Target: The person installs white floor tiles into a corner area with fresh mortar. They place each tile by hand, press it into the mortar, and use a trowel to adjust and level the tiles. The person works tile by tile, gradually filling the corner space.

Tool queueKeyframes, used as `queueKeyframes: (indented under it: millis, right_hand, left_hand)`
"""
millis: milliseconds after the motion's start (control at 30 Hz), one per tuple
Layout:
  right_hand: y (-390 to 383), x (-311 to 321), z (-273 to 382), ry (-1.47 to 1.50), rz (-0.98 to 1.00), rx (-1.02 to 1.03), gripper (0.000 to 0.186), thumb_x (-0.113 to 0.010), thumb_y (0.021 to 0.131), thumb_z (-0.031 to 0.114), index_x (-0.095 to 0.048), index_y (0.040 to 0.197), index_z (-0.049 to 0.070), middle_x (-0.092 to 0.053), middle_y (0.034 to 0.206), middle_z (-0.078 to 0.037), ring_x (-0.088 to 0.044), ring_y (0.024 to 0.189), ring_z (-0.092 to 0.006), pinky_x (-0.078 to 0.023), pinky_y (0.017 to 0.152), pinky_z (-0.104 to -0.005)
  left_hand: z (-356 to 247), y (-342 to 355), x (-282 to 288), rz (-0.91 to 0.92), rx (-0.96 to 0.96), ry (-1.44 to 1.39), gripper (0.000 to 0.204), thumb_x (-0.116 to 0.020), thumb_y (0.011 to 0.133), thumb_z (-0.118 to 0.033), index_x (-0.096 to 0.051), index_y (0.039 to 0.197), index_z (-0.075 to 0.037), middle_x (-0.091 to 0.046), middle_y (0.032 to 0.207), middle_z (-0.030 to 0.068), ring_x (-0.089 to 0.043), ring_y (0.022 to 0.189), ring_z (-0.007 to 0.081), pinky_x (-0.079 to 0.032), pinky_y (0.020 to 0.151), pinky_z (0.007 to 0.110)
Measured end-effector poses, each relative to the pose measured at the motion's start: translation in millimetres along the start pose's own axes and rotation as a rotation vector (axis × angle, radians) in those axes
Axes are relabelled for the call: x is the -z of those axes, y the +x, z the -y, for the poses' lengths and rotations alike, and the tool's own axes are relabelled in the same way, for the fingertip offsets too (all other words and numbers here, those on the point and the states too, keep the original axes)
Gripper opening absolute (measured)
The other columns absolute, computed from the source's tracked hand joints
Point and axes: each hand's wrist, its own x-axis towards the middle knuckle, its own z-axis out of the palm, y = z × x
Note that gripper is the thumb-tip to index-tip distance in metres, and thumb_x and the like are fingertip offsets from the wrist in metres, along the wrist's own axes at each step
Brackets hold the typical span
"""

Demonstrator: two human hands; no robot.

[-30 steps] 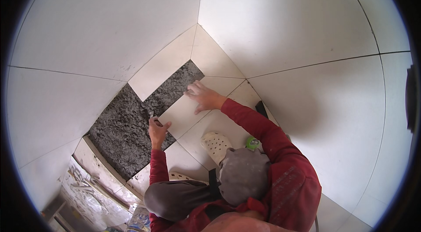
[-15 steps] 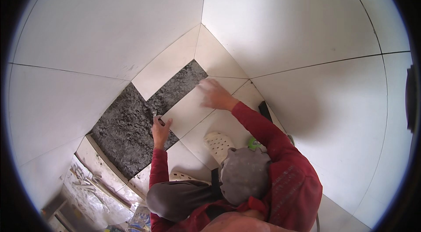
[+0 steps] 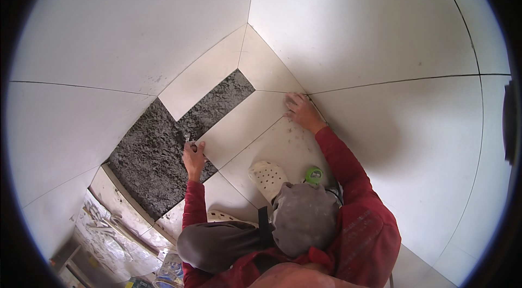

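Note:
My left hand is closed at the left end of a cream floor tile, its thumb by the tile's edge. A small pale, shiny bit of something shows at its fingertips; what the hand holds is mostly hidden. Grey, rough mortar lies under and around that hand, with a narrow strip of it running up along the tile. My right hand rests with fingers spread at the tile's far right end, close to the right wall. Dark smudges mark the neighbouring tile below it.
Large white wall panels meet in the far corner. A round green object sits near my knee. My cream clog stands on laid tile. A raised sill borders the mortar; beyond it lies debris and plastic sheeting.
My right hand has moved right, from above the tile's middle to its right end by the wall. The left hand stays at the tile's left end. More of the green object shows.

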Motion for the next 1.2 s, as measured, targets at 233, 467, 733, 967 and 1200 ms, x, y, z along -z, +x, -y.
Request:
queueKeyframes:
  millis: [233,467,733,967,1200]
  right_hand:
    - [6.4,-8.4,-22.8,-0.032,-0.064,0.172,0.047,-0.077,0.081,0.034,-0.071,0.120,0.010,-0.060,0.134,-0.006,-0.053,0.124,-0.0309,-0.046,0.106,-0.0418]
    - [10.4,-12.8,-23.1,-0.016,-0.092,0.210,0.049,-0.079,0.077,0.035,-0.071,0.119,0.011,-0.060,0.134,-0.007,-0.053,0.123,-0.0313,-0.044,0.107,-0.0438]
    - [3.6,-12.8,-23.1,-0.009,-0.067,0.120,0.048,-0.079,0.080,0.039,-0.073,0.123,0.018,-0.053,0.143,-0.007,-0.045,0.131,-0.0334,-0.038,0.109,-0.0508]
    - [1.4,-11.9,-25.4,0.016,-0.026,0.103,0.047,-0.076,0.084,0.041,-0.072,0.125,0.016,-0.053,0.143,-0.008,-0.047,0.130,-0.0328,-0.039,0.108,-0.0501]
    - [1.3,-11.8,-27.2,0.000,-0.003,0.100,0.048,-0.074,0.086,0.042,-0.071,0.127,0.016,-0.054,0.143,-0.009,-0.047,0.130,-0.0335,-0.039,0.108,-0.0509]
  left_hand:
    - [-3.9,0.4,0.5,-0.006,-0.013,0.000,0.042,-0.077,0.091,-0.029,-0.063,0.109,0.006,-0.070,0.077,0.0105,-0.067,0.054,0.0173,-0.055,0.045,0.031]
    - [-3.8,-1.4,5.8,0.039,-0.032,-0.009,0.039,-0.076,0.091,-0.027,-0.064,0.111,0.003,-0.068,0.072,0.0094,-0.069,0.056,0.0177,-0.055,0.046,0.031]
    - [-15.0,-4.6,7.9,0.097,-0.055,-0.015,0.034,-0.075,0.092,-0.023,-0.065,0.114,0.001,-0.066,0.069,0.0073,-0.068,0.055,0.0161,-0.055,0.047,0.032]
    - [-21.5,-3.9,8.6,0.111,-0.071,-0.039,0.030,-0.075,0.092,-0.020,-0.066,0.111,0.001,-0.063,0.067,0.0054,-0.066,0.054,0.0139,-0.054,0.046,0.030]
    - [-24.9,-4.0,10.6,0.129,-0.071,-0.014,0.029,-0.076,0.092,-0.019,-0.065,0.109,0.002,-0.062,0.067,0.0050,-0.065,0.053,0.0131,-0.054,0.046,0.029]
